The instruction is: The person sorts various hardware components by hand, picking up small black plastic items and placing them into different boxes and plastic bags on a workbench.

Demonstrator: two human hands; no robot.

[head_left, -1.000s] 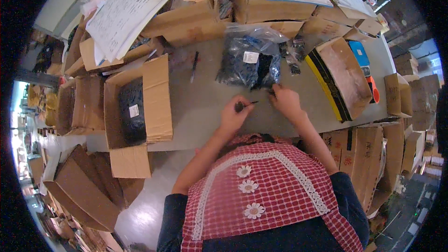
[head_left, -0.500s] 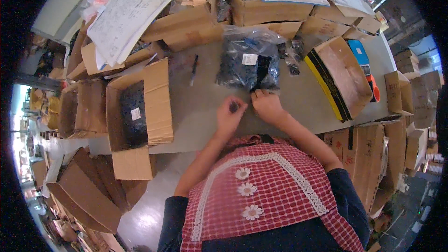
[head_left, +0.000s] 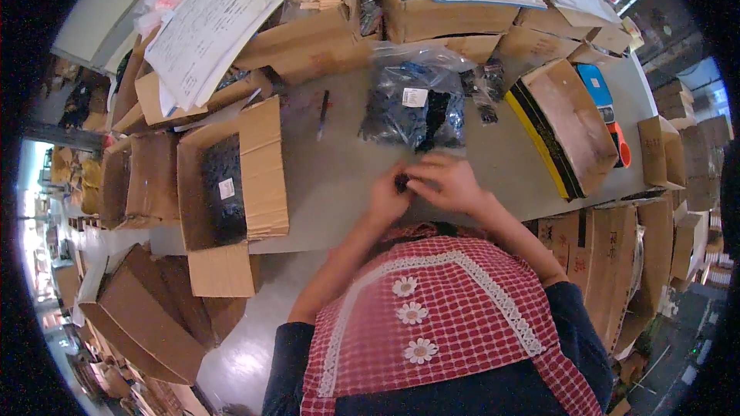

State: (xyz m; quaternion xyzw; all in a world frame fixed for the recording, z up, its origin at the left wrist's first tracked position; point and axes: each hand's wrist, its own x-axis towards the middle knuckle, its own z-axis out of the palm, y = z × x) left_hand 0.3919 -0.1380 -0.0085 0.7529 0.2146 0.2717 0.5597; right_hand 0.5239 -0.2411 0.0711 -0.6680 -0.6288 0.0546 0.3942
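Over the near part of the table, my left hand (head_left: 390, 194) is closed around a small dark bundle (head_left: 401, 181), too small to name. My right hand (head_left: 449, 182) meets it from the right, its fingertips at the bundle and somewhat blurred; whether they grip it cannot be made out. Just beyond both hands lies a clear plastic bag (head_left: 375, 117) filled with black pieces, with a white label (head_left: 415, 98) on it. A black strip-like heap (head_left: 437, 119) shows at the bag's right side, toward my hands.
An open carton (head_left: 266, 177) with dark labelled contents stands left; a pen (head_left: 324, 114) lies beyond it. Small clear packets (head_left: 487, 96) lie right of the bag. A yellow-and-black-edged box (head_left: 566, 127), a blue device (head_left: 593, 85) and an orange tape roll (head_left: 621, 146) stand right. Cartons line the back.
My right hand has drawn back from the bag's near edge and come over to my left hand. Both hands now meet at the small dark bundle.
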